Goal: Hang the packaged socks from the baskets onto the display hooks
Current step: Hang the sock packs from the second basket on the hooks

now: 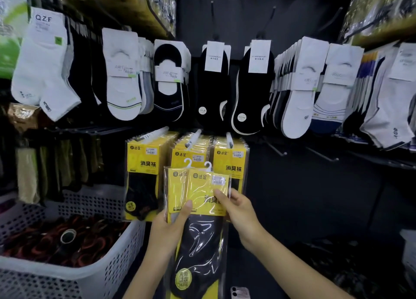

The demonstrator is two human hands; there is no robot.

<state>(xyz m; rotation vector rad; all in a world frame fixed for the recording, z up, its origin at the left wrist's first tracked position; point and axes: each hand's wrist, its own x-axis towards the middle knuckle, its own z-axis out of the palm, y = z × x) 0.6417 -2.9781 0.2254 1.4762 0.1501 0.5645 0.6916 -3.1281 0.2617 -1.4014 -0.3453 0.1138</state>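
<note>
The left hand [168, 229] grips the lower left edge of the held sock packs [202, 193], its thumb pressed flat on the yellow card and its fingers hidden behind. The right hand [239, 211] pinches the right edge of the same bundle, thumb on the front near the printed label. At least two yellow packs are fanned together, each showing black socks through clear film, and their white plastic hangers [208, 164] stick up at the top. The bundle is held upright in front of the display, just below the hanging yellow packs [231, 161], which crowd three display hooks [192, 139] side by side. Whether the held hangers touch any hook cannot be told. Above runs a row of carded socks [213, 84], white and black, hung along the dark wall. Two more hooks [276, 150] jut out to the right. At lower left stands a white perforated basket [117, 249] holding dark, red-trimmed goods [56, 242]. A phone [239, 293] shows at the bottom edge.
</note>
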